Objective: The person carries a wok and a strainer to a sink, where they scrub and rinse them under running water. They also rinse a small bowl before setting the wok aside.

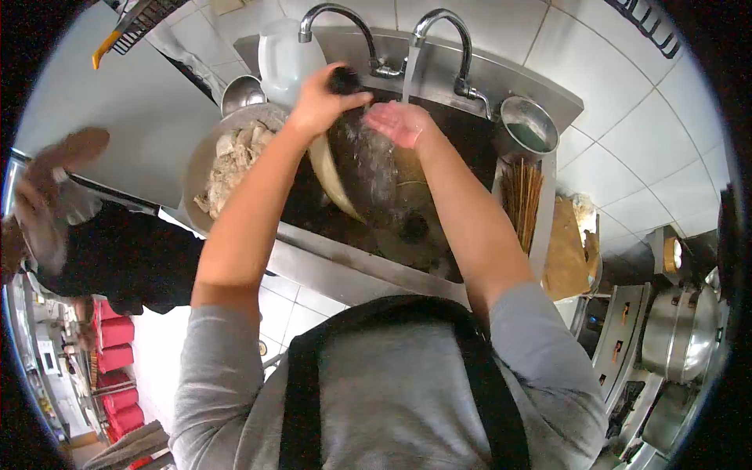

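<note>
My left hand (pixel 321 102) is closed around a black, rounded thing (pixel 343 81) over the sink; its kind I cannot tell. Below that wrist, a pale curved piece (pixel 333 176) slants down into the dark basin (pixel 313 207). My right hand (pixel 398 124) is open, palm up, fingers stretched towards the left hand. Water from the right-hand tap (pixel 442 17) runs down at this palm and splashes into the sink beneath. The left-hand tap (pixel 337 9) arches behind my left hand.
Left of the sink stand a large bowl (pixel 192 176) of pale meat-like pieces, a white jug (pixel 286 59) and a metal bowl (pixel 243 94). On the right are a metal pot (pixel 533 117), thin brown sticks (pixel 521 196) and brown cardboard (pixel 565 251). Another person's hand (pixel 70 160) shows at left.
</note>
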